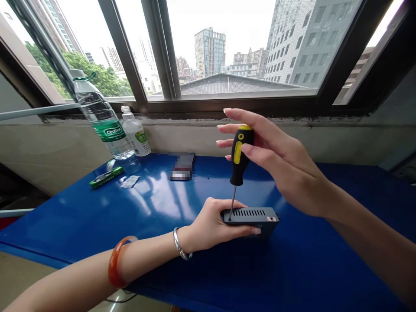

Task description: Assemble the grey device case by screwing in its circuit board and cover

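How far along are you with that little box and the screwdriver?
Done: nothing clearly yet, because the top of the grey slotted box is still on. In hand: the right hand holds a black-and-yellow screwdriver with its tip at one corner, while the left hand steadies the box. Left: the top still has to come off, if that's the plan.

Daylight's pouring in through the window (227,52), the sky outside washed nearly white! Long streaks of glare race across the glossy blue bench (308,268), and the near side falls darker. The window frame (123,47) bows hard toward the edges, and there's a pixelated patch (182,167) blurred out.
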Demonstrator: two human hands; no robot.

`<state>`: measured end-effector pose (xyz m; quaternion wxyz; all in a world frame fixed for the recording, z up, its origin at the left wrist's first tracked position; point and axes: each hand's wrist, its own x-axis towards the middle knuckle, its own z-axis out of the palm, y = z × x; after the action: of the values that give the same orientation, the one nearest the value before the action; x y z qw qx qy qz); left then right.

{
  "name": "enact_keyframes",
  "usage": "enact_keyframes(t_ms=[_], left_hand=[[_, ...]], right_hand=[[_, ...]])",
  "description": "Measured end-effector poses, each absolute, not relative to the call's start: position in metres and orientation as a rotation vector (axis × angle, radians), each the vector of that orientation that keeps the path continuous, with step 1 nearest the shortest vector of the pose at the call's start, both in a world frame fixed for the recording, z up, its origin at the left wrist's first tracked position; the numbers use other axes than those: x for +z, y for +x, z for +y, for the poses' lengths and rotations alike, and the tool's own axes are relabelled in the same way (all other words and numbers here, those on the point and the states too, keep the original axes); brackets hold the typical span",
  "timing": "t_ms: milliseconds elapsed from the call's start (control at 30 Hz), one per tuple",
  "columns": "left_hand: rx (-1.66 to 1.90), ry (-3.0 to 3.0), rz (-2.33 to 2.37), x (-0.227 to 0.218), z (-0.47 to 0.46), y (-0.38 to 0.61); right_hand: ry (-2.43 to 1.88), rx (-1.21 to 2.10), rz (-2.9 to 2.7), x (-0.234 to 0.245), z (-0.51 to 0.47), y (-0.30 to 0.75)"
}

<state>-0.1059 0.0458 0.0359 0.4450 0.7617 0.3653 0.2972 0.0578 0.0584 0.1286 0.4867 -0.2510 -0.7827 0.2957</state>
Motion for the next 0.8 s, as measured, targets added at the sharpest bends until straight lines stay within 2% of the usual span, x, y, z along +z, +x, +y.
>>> enact_keyframes(t_ms=[133, 333, 567, 800], left_hand=[[0.743, 1.878, 0.906, 0.035, 0.046, -0.105], [0.761, 1.891, 0.886, 0.034, 0.046, -0.105], [0.729, 1.870, 0.913, 0.036, 0.046, -0.105], [0.731, 1.899, 0.932, 0.038, 0.047, -0.104]], right_hand=[[-0.581, 0.810, -1.809, 0.127, 0.064, 0.054], [-0.722, 0.339, -1.725, 0.124, 0.065, 0.052], [-0.560, 0.730, -1.863, 0.134, 0.058, 0.057], [-0.611, 0.175, -1.786, 0.130, 0.059, 0.056]])
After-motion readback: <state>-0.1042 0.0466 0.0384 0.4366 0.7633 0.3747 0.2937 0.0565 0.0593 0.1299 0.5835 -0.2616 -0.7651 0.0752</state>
